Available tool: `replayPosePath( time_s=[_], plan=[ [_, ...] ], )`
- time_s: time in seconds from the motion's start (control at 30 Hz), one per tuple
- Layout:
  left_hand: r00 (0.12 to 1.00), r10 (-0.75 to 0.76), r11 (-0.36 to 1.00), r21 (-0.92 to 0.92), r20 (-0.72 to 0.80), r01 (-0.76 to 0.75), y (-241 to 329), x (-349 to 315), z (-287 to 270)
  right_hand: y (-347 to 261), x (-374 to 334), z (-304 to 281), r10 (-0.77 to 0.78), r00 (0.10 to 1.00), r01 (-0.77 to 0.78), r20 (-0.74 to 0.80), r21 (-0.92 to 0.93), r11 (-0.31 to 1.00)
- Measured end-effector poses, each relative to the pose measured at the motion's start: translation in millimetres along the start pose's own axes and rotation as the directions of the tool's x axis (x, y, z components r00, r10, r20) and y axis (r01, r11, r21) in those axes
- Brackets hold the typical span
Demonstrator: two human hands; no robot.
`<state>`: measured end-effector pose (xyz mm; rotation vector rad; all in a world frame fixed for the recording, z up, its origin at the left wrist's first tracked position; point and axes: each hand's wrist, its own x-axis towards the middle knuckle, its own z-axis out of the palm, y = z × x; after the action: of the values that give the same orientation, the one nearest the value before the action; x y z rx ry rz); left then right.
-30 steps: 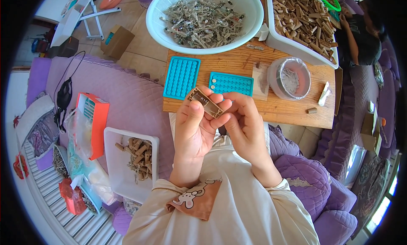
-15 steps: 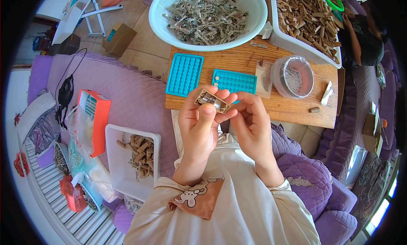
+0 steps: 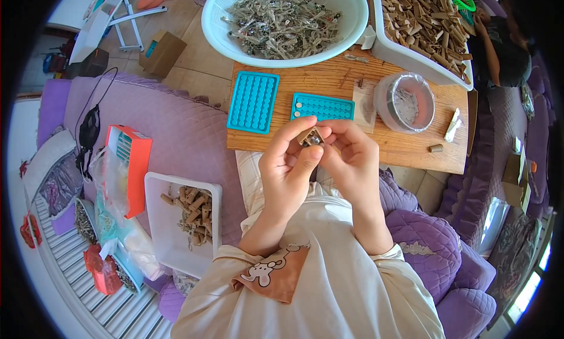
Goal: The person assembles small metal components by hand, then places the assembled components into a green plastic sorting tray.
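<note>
My left hand [image 3: 284,176] grips a small tan casing [image 3: 311,137] in front of my chest, thumb on the near side and fingers behind. Metal parts show inside its open side; their details are too small to make out. The fingertips of my right hand [image 3: 355,170] close on the casing's right end, and the fingers partly cover it. Just beyond my hands, on the wooden table [image 3: 405,153], lies a blue tray with round pockets [image 3: 323,108], two of which hold small pale discs. A second blue tray [image 3: 253,102] lies to its left.
A pale basin [image 3: 218,42] of clear-plastic pieces and a white bin [image 3: 385,42] of tan casings stand at the back. A lined tub [image 3: 405,104] and a loose tan piece [image 3: 436,148] are on the right. Another white bin [image 3: 167,245] sits left; a person [image 3: 508,54] is far right.
The casing has turned from lying broadside to being seen nearly end-on. My right fingers have come left onto it, and my two hands are closer together.
</note>
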<state>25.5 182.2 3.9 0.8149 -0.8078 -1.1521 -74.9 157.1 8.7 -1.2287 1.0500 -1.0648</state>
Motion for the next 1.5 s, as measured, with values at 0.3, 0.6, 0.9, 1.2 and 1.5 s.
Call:
replayPosePath(
  time_s=[0.3,0.6,0.9,1.2,1.5],
  plan=[
    [0.953,-0.28,0.96,-0.03,-0.116,0.278,-23.7,13.9,-32.9,47.7,51.7,-14.1,0.128,0.924,-0.185,0.36,0.129,0.974],
    [0.923,-0.353,0.929,-0.171,-0.151,0.327,-19.7,20.6,-81.2,94.5,78.0,-25.4,-0.083,0.995,0.097,0.051,-0.534,0.84],
    [0.906,-0.424,0.879,-0.251,-0.017,0.406,-18.7,22.0,-80.6,102.8,86.7,-0.6,-0.258,0.906,0.422,0.335,-0.722,0.548],
    [0.887,-0.462,0.871,-0.188,0.001,0.453,-16.8,18.3,-85.9,68.5,63.9,14.9,-0.273,0.951,0.308,0.142,-0.408,0.859],
    [0.893,-0.45,0.886,-0.136,-0.027,0.442,-24.8,19.9,-78.2,51.6,44.3,24.2,-0.542,0.773,0.634,0.331,-0.435,0.639]
  ],
)
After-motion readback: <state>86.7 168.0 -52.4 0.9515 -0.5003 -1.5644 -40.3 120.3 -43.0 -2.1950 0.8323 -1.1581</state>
